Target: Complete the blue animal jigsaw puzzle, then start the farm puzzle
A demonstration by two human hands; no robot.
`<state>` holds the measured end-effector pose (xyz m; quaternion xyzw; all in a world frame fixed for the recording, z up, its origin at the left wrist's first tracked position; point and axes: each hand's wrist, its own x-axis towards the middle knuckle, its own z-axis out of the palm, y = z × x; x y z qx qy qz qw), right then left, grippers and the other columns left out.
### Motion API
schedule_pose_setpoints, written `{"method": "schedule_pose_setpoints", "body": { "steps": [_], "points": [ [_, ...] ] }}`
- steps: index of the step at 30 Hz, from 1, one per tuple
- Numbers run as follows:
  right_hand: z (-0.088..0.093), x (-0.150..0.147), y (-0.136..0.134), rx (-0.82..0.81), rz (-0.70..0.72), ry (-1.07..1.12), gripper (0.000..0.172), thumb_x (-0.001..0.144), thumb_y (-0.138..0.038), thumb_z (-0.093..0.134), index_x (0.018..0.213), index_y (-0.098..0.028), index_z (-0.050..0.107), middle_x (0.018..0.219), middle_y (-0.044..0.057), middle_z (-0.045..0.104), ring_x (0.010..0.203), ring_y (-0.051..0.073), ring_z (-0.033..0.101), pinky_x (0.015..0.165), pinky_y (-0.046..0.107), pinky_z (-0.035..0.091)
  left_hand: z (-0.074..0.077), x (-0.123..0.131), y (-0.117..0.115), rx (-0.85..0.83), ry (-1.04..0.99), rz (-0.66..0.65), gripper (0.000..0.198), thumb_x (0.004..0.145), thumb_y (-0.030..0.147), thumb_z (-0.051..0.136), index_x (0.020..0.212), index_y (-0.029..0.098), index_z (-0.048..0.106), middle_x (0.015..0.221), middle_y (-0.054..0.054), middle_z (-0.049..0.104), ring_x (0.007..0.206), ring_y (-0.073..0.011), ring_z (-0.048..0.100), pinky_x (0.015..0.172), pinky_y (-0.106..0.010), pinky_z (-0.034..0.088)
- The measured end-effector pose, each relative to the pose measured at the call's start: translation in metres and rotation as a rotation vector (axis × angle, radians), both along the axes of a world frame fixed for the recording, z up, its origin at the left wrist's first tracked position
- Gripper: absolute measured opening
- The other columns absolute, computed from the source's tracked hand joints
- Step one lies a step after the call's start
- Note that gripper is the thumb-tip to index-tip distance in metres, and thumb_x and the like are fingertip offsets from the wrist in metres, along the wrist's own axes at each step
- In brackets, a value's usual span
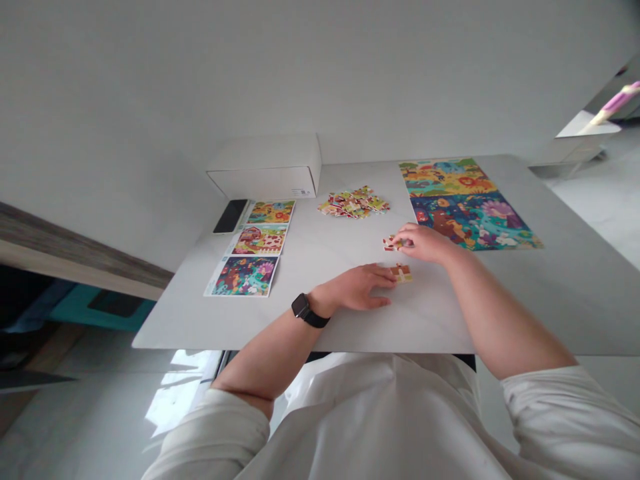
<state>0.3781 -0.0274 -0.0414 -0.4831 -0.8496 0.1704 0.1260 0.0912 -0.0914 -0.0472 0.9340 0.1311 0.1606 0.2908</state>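
Observation:
Fingers stretched out, my left hand [367, 287] lies flat on the table, its fingertips touching the edge of some brown and tan joined puzzle pieces [402, 273]. Just beyond, my right hand [423, 241] pinches a red and white puzzle piece [389, 245] at the tabletop; the fingers partly cover it. Farther back is a loose heap of puzzle pieces [354, 203] in red, green and yellow.
Two assembled puzzles, a savanna scene [450, 177] and a dark forest scene [475, 221], lie at the right. A sheet with three pictures [260, 240] lies left, beside a phone [231, 217]. A white box [263, 181] stands against the wall.

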Motion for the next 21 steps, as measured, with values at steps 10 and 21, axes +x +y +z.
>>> {"method": "schedule_pose_setpoints", "body": {
  "steps": [10,21],
  "points": [
    [0.007,-0.001,-0.003,0.004,-0.001,0.031,0.026,0.095,-0.021,0.070,0.115,-0.024,0.085,0.124,0.010,0.073,0.107,0.021,0.072,0.099,0.030,0.052,0.006,-0.002,0.003,-0.020,-0.103,0.074,0.025,0.105,0.034,0.063,0.120,0.025,0.081,0.135,-0.010,0.079,0.125,-0.0243,0.074,0.112,-0.039,0.055],
    [0.033,-0.011,-0.020,-0.188,-0.058,-0.067,0.021,0.093,-0.018,0.067,0.103,-0.025,0.084,0.103,0.003,0.085,0.090,0.019,0.076,0.079,0.026,0.050,0.018,-0.006,0.004,0.058,0.145,0.444,0.046,0.107,0.045,0.054,0.069,0.020,0.061,0.066,-0.003,0.064,0.059,-0.0148,0.049,0.061,-0.032,0.028]
  ]
}}
